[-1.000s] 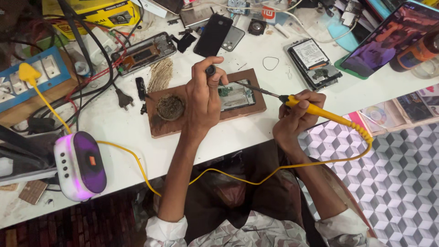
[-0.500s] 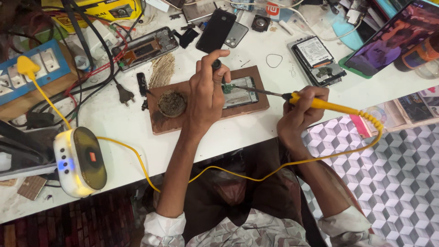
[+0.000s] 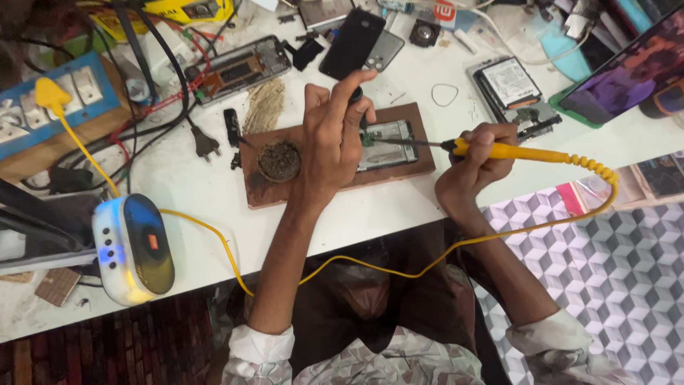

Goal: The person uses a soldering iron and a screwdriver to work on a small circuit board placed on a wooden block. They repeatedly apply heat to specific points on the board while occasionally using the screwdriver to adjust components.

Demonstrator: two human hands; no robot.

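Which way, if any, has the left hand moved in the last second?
No. The left hand still rests on the board, pinching a dark tool, as close to the round dish as before.

Workbench layout, centre of frame

A brown wooden board [image 3: 335, 182] lies mid-table, bearing a round pot of dark residue [image 3: 279, 160] at its left and an opened phone [image 3: 388, 145] at its right (partly under the left hand [image 3: 335, 135]). A blue switchboard [image 3: 50, 107] sits upper left, a rounded white speaker [image 3: 133, 247] lower left, a black phone back [image 3: 352, 43] above the board.
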